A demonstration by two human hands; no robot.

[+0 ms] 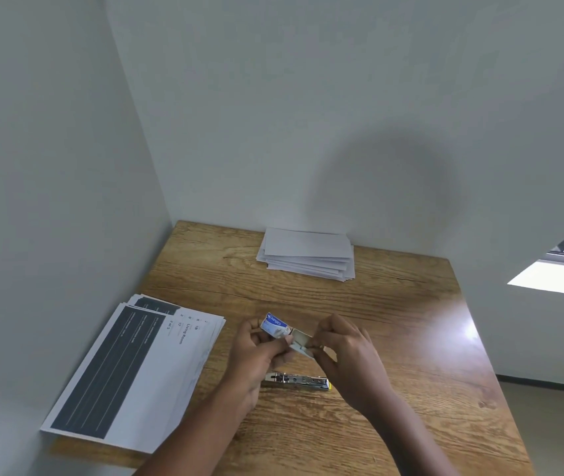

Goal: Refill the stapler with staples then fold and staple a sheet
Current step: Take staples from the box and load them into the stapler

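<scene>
Both hands are raised a little above the middle of the wooden table (394,304), working on a small box of staples (275,326). Left hand (256,352) grips the blue-and-white box, fingers curled round its body, with the printed face turned up and towards the far edge. Right hand (346,352) pinches the pale cardboard flap (300,341) at the box's open end, thumb and fingertips closed on it; the flap is folded outwards, towards the right. Whether any staples are showing inside cannot be told, as the opening is small and partly covered by the fingers.

Below the hands, on the table and nearer the front edge, lies the stapler (296,379). It is a slim metal one, lying lengthwise from left to right, with a yellow tip at its right end. Neither hand touches it, and the left wrist hides part of its left end.

At the left edge of the table sits a stack of printed sheets (136,372), slightly fanned, each with a broad dark band and some lines of text; the words "Living Room" can be read on the top one. The stack's near corner overhangs the front left of the table. At the far edge, against the wall, lies a loose pile of white folded papers (306,254), well apart from the hands and from the stapler.
</scene>
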